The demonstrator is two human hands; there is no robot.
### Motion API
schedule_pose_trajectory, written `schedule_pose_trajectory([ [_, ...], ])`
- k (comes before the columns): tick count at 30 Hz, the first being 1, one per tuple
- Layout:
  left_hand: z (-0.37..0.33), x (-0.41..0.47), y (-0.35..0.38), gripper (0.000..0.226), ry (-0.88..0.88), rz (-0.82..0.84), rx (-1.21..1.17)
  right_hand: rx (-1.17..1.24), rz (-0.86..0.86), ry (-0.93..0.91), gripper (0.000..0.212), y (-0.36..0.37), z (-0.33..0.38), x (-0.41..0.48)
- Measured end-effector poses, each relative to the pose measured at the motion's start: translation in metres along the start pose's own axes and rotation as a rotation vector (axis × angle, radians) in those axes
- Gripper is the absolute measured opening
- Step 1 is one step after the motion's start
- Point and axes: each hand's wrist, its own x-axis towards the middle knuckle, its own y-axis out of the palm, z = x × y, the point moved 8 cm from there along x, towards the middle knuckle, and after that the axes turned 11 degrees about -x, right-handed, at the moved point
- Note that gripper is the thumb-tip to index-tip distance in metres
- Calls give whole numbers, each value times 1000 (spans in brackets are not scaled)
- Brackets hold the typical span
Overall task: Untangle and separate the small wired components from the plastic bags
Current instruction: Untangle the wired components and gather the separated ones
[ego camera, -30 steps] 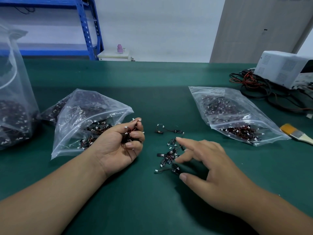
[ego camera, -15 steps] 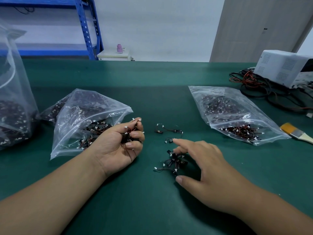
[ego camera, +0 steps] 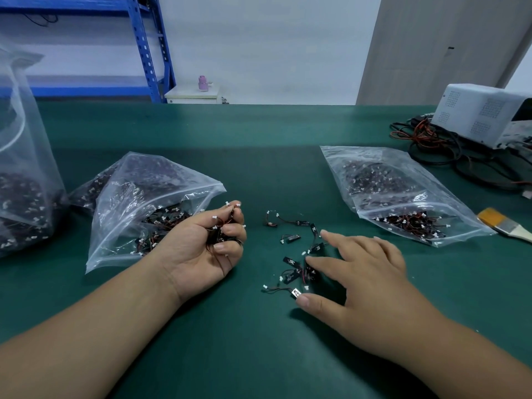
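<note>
At the far left of the green mat (ego camera: 259,355) a tall bag (ego camera: 26,197) stands with dark components heaped in its bottom, probably stock waiting its turn. Beside it the open bag (ego camera: 138,203) lies on its side with its mouth facing the left hand (ego camera: 198,254), which suits scooping parts straight out. That hand rests palm up just at the mouth, fingers curled round a clump of wired components (ego camera: 223,228). It seems to act as a holder for the tangle while the other hand sorts.

Between the 2 hands the loose components (ego camera: 292,262) lie scattered on the mat, some apart, some crossing in a knot. The right hand (ego camera: 362,275) sits low over them palm down, fingers spread. Its index tip reaches toward the farther pieces, another fingertip touches the knot, and the thumb tip touches the nearest piece. It pinches nothing, so it is judged to be raking pieces apart.

Farther right the right bag (ego camera: 403,194) lies flat with more components near its zip edge. Beyond it is a brush (ego camera: 506,226), with a white box (ego camera: 483,110) and cables (ego camera: 443,148) behind.

Against 1 second ago, the loose pieces lie wider apart, with 1 small piece now alone above the knot, and the right fingers have splayed wider. The left hand, its clump and the 3 bags match.
</note>
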Motion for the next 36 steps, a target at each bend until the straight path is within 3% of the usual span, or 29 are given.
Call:
schedule_pose_trajectory([
  [5,0,0,0,12,4,-2,12,-9,-65,5,86,-9,0,-3],
  [13,0,0,0,11,5,-2,19,55,0,-188,76,0,31,-7],
  [26,-1,1,-1,9,4,-2,22,24,-126,-3,68,-10,-4,0],
  [30,-1,1,-2,9,-2,2,20,33,-144,16,77,-16,-4,-1],
  [34,-1,1,-1,12,-2,6,22,140,-6,52,129,-6,-5,-3],
  [36,-1,1,-1,12,2,8,25,210,51,77,135,1,-4,-1],
])
